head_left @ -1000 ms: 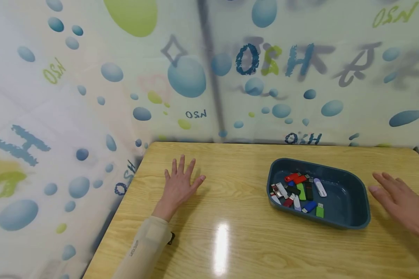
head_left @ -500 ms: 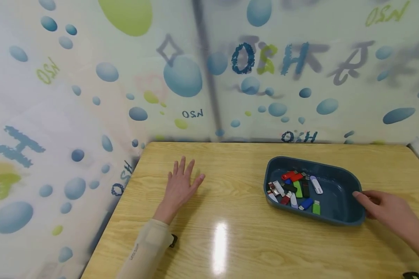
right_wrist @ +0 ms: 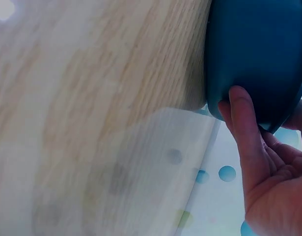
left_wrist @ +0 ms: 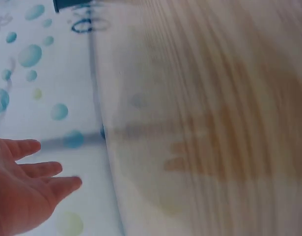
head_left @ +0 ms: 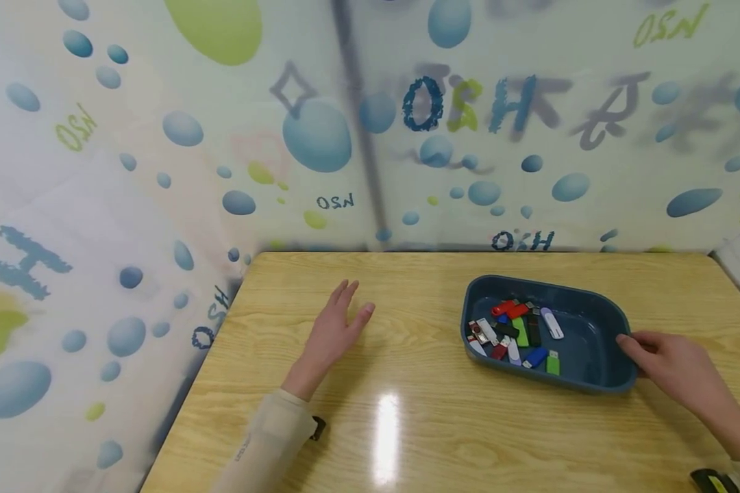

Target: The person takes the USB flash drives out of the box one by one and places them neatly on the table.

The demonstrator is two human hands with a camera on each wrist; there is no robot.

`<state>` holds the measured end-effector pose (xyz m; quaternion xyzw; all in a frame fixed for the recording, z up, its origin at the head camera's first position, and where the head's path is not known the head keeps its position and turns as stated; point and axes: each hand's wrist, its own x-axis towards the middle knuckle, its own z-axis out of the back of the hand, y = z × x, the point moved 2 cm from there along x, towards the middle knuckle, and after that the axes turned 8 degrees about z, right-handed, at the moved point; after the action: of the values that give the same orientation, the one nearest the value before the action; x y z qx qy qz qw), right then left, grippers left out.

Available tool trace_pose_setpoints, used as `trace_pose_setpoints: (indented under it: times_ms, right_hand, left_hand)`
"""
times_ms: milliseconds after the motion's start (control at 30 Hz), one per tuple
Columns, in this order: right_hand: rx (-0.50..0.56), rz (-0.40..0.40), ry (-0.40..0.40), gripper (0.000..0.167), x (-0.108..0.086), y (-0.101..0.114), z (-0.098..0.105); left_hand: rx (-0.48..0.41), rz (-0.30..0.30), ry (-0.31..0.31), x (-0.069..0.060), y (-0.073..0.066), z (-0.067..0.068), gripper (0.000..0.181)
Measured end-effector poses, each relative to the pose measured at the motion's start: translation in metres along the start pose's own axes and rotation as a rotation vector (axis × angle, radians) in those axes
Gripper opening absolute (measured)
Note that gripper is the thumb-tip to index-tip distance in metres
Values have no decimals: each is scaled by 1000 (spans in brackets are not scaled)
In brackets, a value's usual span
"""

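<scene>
A dark blue tray (head_left: 598,342) stands on the right part of the table, with several USB sticks (head_left: 520,332) in red, green, blue, black and white heaped toward its left side. My right hand (head_left: 678,366) grips the tray's right end, thumb over the rim. In the right wrist view, fingers of the right hand (right_wrist: 268,167) lie against the outside of the tray (right_wrist: 259,54). Left of the tray, my left hand (head_left: 333,335) hovers over the table with relaxed fingers and touches nothing; the left wrist view shows the same hand (left_wrist: 23,187) holding nothing.
The wooden table (head_left: 419,424) runs back to a patterned curtain (head_left: 407,178) with blue and green spots. The curtain continues along the table's left side. A bright light reflection lies near the front.
My right hand has come in from the right and taken hold of the tray's end. The left hand has turned and moved slightly right. The whole head view has shifted a little.
</scene>
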<state>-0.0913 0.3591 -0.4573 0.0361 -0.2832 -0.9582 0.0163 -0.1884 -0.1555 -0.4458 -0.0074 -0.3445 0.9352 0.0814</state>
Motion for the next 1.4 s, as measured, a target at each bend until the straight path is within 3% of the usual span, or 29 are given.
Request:
trace_pose_setpoints:
  times_ms: [233,400,533,667,967,1167,1400]
  right_hand:
    - [5,51,-13,45,7,9,-1]
    - [-4,99,-25,40,16,19,-5]
    - [-10,134,-36,39,24,28,-10]
    - [3,152,-18,41,35,35,-13]
    - [28,160,-2,42,56,51,-20]
    - [38,168,-7,41,67,62,-23]
    - [66,166,22,45,79,66,-24]
  left_hand:
    - [-231,16,168,-1,-29,-24,68]
    - [-431,88,316,0,-48,-44,64]
    - [-582,162,387,3,-58,-57,61]
    - [-647,210,376,7,-62,-66,58]
    - [-659,222,328,12,-62,-75,56]
    - [-639,230,303,16,-60,-75,55]
    - [-709,248,316,23,-53,-70,54]
